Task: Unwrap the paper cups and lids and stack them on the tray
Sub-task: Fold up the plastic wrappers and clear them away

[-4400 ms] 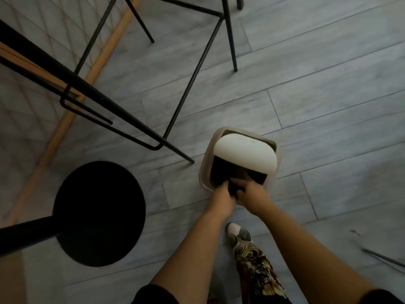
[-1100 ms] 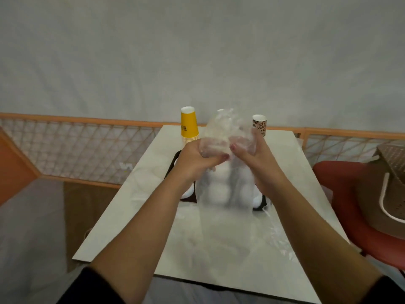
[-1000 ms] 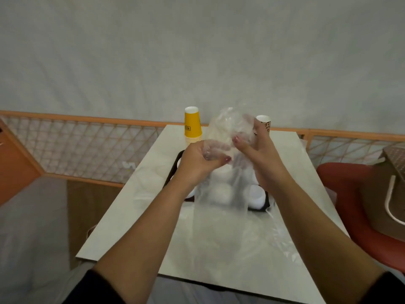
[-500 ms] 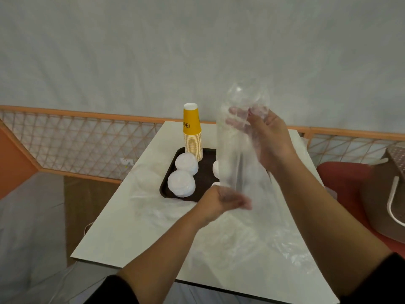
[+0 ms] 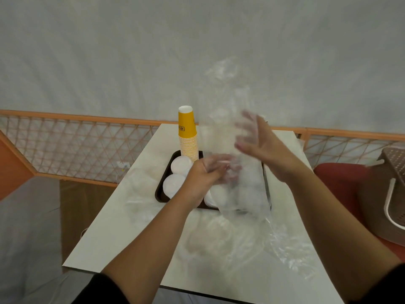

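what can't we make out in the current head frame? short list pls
- Right hand: motion-blurred, fingers behind the clear plastic wrapper; grip unclear.
- Left hand: fingertips veiled by the wrapper.
- Tray: right half and its white lids hidden by wrapper and left hand.
- Yellow cup stack: label too small to read.
- Basket: cut off at right edge.

Right hand (image 5: pixel 260 145) blurred (wrap (image 5: pixel 230 119) veils fingers).
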### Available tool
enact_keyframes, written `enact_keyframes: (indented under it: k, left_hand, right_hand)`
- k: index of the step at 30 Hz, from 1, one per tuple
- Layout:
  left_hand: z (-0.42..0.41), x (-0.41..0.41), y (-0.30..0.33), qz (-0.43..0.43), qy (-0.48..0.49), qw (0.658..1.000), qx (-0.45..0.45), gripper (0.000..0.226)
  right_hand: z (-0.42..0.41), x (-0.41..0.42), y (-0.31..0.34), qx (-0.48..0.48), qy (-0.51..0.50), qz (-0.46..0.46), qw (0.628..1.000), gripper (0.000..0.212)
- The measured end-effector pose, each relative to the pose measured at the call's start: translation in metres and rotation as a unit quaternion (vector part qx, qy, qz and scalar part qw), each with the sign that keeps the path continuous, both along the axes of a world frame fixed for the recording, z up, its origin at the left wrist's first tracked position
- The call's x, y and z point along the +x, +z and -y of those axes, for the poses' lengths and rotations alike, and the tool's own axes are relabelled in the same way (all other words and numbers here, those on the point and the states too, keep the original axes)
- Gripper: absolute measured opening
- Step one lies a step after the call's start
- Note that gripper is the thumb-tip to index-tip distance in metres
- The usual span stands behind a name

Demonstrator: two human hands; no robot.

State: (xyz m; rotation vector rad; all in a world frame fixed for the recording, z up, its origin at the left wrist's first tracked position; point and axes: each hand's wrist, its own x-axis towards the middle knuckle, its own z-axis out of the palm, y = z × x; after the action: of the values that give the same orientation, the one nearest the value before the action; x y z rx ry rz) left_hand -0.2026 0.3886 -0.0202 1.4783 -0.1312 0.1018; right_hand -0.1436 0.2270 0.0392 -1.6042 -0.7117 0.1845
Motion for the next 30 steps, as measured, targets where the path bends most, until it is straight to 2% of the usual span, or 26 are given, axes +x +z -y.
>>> enact_keyframes:
  k: [2,5,7,11,15,16,18,19,20,22,23,25,27,28,29,30]
  left_hand:
    - [-0.003,0.003,0.008,0.008,0.014,1.000,-0.018,0.022]
    - [-0.008,0.007,0.015,0.024,0.036,0.999,-0.019,0.025]
    - [-0.011,0.007,0.020,0.027,0.037,0.999,-0.014,0.037]
    - [-0.019,0.009,0.030,0.043,-0.013,0.998,-0.041,0.059]
    - [-0.021,0.008,0.040,0.033,-0.006,0.997,-0.064,0.044]
    - [-0.021,0.007,0.042,0.023,0.003,0.998,-0.064,0.039]
    - [-0.022,0.007,0.044,0.034,0.004,0.998,-0.044,0.034]
    - [-0.023,0.007,0.045,0.050,0.010,0.998,-0.029,0.038]
    - [-0.024,0.007,0.047,0.068,0.020,0.997,-0.015,0.047]
    - [-0.026,0.005,0.050,0.093,0.028,0.995,0.004,0.057]
    - [-0.027,0.004,0.050,0.107,0.028,0.994,0.018,0.058]
    - [-0.027,0.003,0.056,0.128,0.045,0.989,0.062,0.060]
    - [-0.029,0.003,0.058,0.127,0.058,0.986,0.089,0.056]
    - [-0.030,0.005,0.057,0.118,0.059,0.988,0.074,0.049]
    - [-0.031,0.005,0.057,0.090,0.058,0.994,0.022,0.042]
    - [-0.032,0.004,0.059,0.051,0.050,0.995,-0.066,0.037]
  right_hand:
    - [0.005,-0.002,-0.015,-0.038,0.027,-0.013,0.999,0.068]
    - [0.003,-0.003,-0.024,-0.020,0.012,-0.006,1.000,0.053]
    - [0.002,-0.002,-0.022,-0.001,0.010,-0.017,1.000,0.051]
    - [0.002,0.003,-0.021,0.095,0.033,-0.104,0.989,0.045]
    - [0.002,0.004,-0.017,0.161,0.037,-0.134,0.977,0.013]
    - [0.002,0.001,-0.014,0.162,0.041,-0.138,0.976,0.014]
    - [0.001,0.000,-0.013,0.142,0.009,-0.156,0.978,0.031]
    - [0.000,0.001,-0.012,0.140,0.000,-0.165,0.976,0.041]
    - [0.000,0.003,-0.010,0.162,0.006,-0.191,0.968,0.041]
    - [0.002,0.006,-0.006,0.206,0.021,-0.256,0.944,0.025]
    - [0.004,0.008,-0.006,0.184,0.021,-0.270,0.945,0.024]
    - [0.006,0.003,-0.006,0.077,0.038,-0.238,0.967,0.021]
    - [0.005,-0.002,-0.011,-0.001,0.052,-0.163,0.985,0.042]
    - [0.002,-0.004,-0.013,-0.010,0.045,-0.129,0.991,0.050]
    - [-0.001,-0.004,-0.016,-0.001,0.020,-0.105,0.994,0.051]
    - [-0.003,-0.005,-0.017,0.018,-0.012,-0.091,0.996,0.049]
